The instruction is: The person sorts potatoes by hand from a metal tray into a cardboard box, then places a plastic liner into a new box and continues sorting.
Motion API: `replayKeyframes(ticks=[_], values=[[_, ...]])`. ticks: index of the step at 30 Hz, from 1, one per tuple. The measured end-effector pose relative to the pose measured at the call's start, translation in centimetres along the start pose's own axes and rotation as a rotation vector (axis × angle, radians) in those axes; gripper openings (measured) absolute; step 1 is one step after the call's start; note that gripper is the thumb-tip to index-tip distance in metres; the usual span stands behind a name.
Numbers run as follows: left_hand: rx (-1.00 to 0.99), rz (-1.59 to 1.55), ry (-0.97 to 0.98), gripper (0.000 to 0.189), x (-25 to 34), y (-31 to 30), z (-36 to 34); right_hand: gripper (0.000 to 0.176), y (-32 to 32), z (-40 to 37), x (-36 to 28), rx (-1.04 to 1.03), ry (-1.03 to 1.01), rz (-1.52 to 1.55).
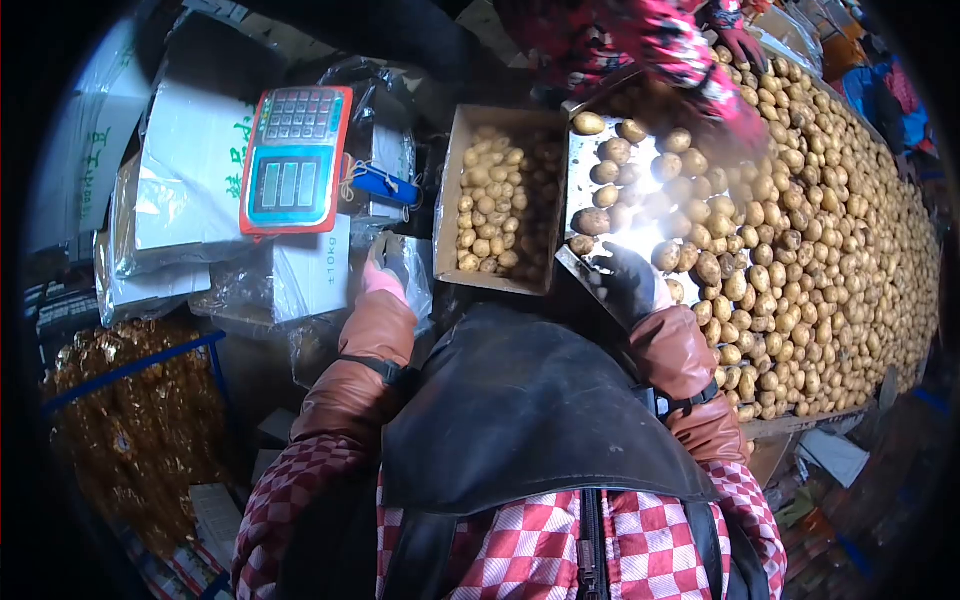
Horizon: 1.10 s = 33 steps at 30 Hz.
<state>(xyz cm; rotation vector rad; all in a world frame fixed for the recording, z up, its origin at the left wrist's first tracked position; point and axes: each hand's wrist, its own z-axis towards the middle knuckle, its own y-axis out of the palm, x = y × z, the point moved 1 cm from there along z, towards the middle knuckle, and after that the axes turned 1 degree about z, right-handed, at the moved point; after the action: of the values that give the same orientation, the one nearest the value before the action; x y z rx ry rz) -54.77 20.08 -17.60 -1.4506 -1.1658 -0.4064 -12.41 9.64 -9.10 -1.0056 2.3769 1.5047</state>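
Observation:
My left hand [387, 267], in a pink and dark grey glove, is beside crumpled clear plastic film, left of the cardboard box. Its fingers look loosely apart, with nothing visible in them. My right hand [632, 282], in a dark glove, is at the near edge of the shiny metal chute [634, 195]. Its fingers reach forward near a few potatoes, and none is plainly held. Between my hands and a little ahead stands the open cardboard box [546, 265], partly filled with small potatoes [488, 215].
A large potato heap [820, 250] spreads to the right. Another person's sleeve [690, 60] reaches over the chute, its gloved hand blurred. A red scale display [296, 160] rests on white cartons [190, 160]. A blue-framed container [140, 440] stands lower left.

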Motion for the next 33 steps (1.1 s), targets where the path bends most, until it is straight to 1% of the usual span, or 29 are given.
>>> replayKeyframes(ticks=[2, 3, 4, 5, 6, 7, 8, 10, 11, 12, 13, 14, 15, 16, 17, 20, 24, 26, 27, 29, 30, 31, 32, 33], values=[[-0.014, 0.093, 0.013, 0.035, -0.3, -0.4, -0.6, 0.032, -1.0, 0.1, -0.5, 0.361, -0.173, -0.211], [-0.020, 0.170, 0.192, 0.026, -0.6, -0.4, -0.2, 0.031, -1.3, -0.1, -1.1, 0.429, -0.204, -0.349], [-0.018, 0.170, 0.178, 0.026, -1.2, 0.3, -1.0, 0.031, -1.6, -0.2, -1.6, 0.493, -0.234, -0.488], [-0.085, 0.048, 0.122, 0.026, 1.8, 1.4, -3.4, 0.031, -1.9, -0.3, -1.3, 0.493, -0.220, -0.495], [-0.149, -0.075, 0.068, 0.026, 3.3, 2.0, -4.8, 0.031, -2.1, -0.5, -1.1, 0.556, -0.406, -0.911], [-0.260, -0.085, 0.068, 0.023, -0.3, 3.7, -3.3, 0.032, -2.3, -0.8, -0.8, 0.599, -0.593, -1.324], [-0.390, 0.004, -0.012, 0.028, 4.5, 3.6, -5.4, 0.036, -2.3, -1.2, -0.6, 0.550, -0.722, -1.516], [-0.440, 0.066, -0.226, 0.036, -2.7, 9.1, -1.7, 0.041, -2.1, -1.4, 0.3, 0.449, -0.898, -1.780], [-0.454, 0.335, -0.106, 0.037, 1.4, 9.3, -2.4, 0.042, -3.1, -1.5, 1.4, 0.438, -0.800, -1.819], [-0.469, 0.600, 0.019, 0.038, 6.0, 9.7, -3.1, 0.041, -3.4, -1.7, 2.1, 0.432, -0.743, -1.869], [-0.509, 0.622, 0.016, 0.038, 4.4, 12.1, -1.1, 0.040, -3.2, -1.6, 2.1, 0.432, -0.742, -1.916], [-0.458, 0.738, 0.075, 0.040, 3.7, 14.3, 0.5, 0.039, -2.9, -1.4, 2.0, 0.431, -0.742, -1.964], [-0.454, 0.726, -0.019, 0.039, 7.0, 14.9, 0.5, 0.039, -2.8, -1.5, 2.1, 0.435, -0.717, -1.967], [-0.385, 0.654, 0.011, 0.037, 2.3, 18.2, 3.6, 0.038, -2.8, -1.5, 2.1, 0.435, -0.700, -1.926], [-0.384, 0.790, -0.017, 0.037, 4.4, 19.2, 4.4, 0.037, -2.7, -1.2, 1.9, 0.433, -0.691, -1.883], [-0.401, 0.892, -0.025, 0.037, 4.7, 22.4, 6.6, 0.036, -1.9, -1.0, 1.5, 0.428, -0.670, -1.867], [-0.462, 0.956, -0.040, 0.033, 4.4, 23.9, 7.9, 0.036, -1.9, -0.8, 1.5, 0.430, -0.663, -1.875], [-0.587, 0.996, 0.040, 0.030, 5.0, 23.1, 8.8, 0.036, -1.7, -0.6, 1.4, 0.441, -0.646, -1.865], [-0.559, 0.946, 0.076, 0.031, 4.3, 22.3, 8.9, 0.036, -1.8, -0.6, 1.4, 0.437, -0.658, -1.861], [-0.591, 0.138, -0.300, 0.030, 0.9, 19.7, 8.6, 0.035, -1.8, -0.8, 1.4, 0.425, -0.661, -1.866], [-0.658, 0.070, -0.255, 0.025, 5.9, 15.0, 4.6, 0.035, -1.8, -0.6, 1.4, 0.415, -0.670, -1.869], [-0.645, -0.114, -0.459, 0.033, 5.1, 11.8, 3.0, 0.035, -1.8, -0.7, 1.5, 0.426, -0.655, -1.871], [-0.491, -0.245, -0.435, 0.019, 7.1, 8.4, -0.4, 0.035, -2.0, -0.6, 1.6, 0.443, -0.639, -1.885], [-0.688, -0.326, -0.508, 0.019, 4.2, 4.5, -1.5, 0.035, -2.1, -0.6, 1.6, 0.439, -0.629, -1.894]])
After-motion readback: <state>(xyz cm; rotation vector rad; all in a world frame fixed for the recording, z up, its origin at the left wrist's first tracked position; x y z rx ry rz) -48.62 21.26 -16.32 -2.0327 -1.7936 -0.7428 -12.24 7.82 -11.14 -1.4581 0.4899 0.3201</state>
